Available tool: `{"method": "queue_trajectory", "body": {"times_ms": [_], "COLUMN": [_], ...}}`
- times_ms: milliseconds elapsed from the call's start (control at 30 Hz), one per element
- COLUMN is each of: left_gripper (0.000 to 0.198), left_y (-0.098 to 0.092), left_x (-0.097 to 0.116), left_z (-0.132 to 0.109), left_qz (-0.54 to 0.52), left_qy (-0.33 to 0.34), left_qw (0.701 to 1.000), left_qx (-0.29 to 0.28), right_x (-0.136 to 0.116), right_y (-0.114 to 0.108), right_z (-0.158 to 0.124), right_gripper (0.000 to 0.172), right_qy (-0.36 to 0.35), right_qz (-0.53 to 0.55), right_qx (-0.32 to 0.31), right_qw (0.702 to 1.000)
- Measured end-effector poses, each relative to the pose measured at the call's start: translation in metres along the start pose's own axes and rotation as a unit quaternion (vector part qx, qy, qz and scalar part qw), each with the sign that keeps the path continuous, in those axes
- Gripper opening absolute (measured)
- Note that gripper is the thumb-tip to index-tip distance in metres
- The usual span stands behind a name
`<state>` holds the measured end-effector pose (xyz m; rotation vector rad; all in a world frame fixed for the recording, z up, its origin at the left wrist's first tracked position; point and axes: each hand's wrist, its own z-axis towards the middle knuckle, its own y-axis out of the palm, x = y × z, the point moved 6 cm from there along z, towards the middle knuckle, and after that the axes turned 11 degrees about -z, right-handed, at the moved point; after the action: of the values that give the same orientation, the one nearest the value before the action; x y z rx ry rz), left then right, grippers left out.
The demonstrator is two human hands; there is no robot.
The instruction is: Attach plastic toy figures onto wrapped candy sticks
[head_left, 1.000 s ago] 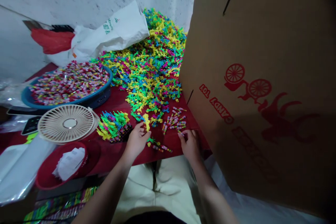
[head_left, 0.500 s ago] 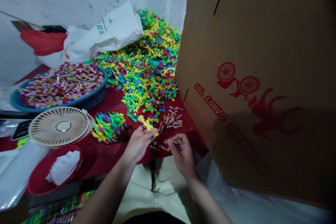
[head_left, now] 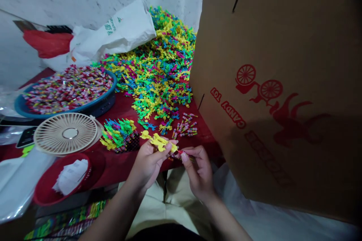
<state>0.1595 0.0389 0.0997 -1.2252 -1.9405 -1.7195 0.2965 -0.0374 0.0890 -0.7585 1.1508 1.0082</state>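
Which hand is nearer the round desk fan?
Left. The left hand sits lower right of the fan; the right hand is farther right, beyond the left hand.

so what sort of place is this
Probably a small hand-packing workspace for candy toys: a brown cardboard carton printed in red with "candy toy", a heap of bright plastic toy figures, and a round blue plastic basket of small striped sticks, likely candy.

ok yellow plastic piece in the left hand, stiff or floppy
The yellow plastic piece probably feels light and fairly stiff: it juts out past the left hand without visibly drooping. Its thin arms might snap if bent hard.
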Motion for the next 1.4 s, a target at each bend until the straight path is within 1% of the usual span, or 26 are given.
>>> {"method": "queue_trajectory", "body": {"times_ms": [167,300,533,700,800,900,1233,1400], "left_gripper": [0.043,0.044,0.045,0.041,0.04,0.042,0.042,0.042], "left_y": [0.009,0.009,0.009,0.014,0.014,0.012,0.013,0.012], "left_x": [-0.001,0.001,0.001,0.0,0.002,0.005,0.004,0.005], "left_z": [-0.003,-0.007,-0.008,-0.01,-0.011,-0.01,-0.011,-0.012], "left_qz": [0.007,0.002,-0.001,0.009,0.015,0.018,0.024,0.026], "left_qy": [-0.009,0.004,0.009,0.008,0.02,0.032,0.022,0.028], "left_qw": [1.0,1.0,1.0,1.0,1.0,0.999,0.999,0.999], "left_qx": [-0.011,0.007,0.013,0.005,0.008,0.021,0.016,0.023], "right_x": [-0.011,-0.016,-0.02,-0.024,-0.026,-0.027,-0.023,-0.023], "right_y": [-0.002,-0.004,-0.006,-0.006,-0.008,-0.009,-0.008,-0.008], "right_z": [0.001,0.001,-0.001,-0.002,-0.003,-0.004,-0.001,-0.001], "right_gripper": [0.003,0.002,0.006,0.01,0.012,0.012,0.011,0.009], "right_qy": [-0.028,-0.046,-0.061,-0.077,-0.089,-0.085,-0.076,-0.065], "right_qz": [-0.015,-0.033,-0.045,-0.083,-0.093,-0.081,-0.099,-0.074], "right_qx": [-0.004,-0.014,-0.015,-0.017,-0.008,-0.006,-0.008,-0.012], "right_qw": [0.999,0.998,0.997,0.993,0.992,0.993,0.992,0.995]}}
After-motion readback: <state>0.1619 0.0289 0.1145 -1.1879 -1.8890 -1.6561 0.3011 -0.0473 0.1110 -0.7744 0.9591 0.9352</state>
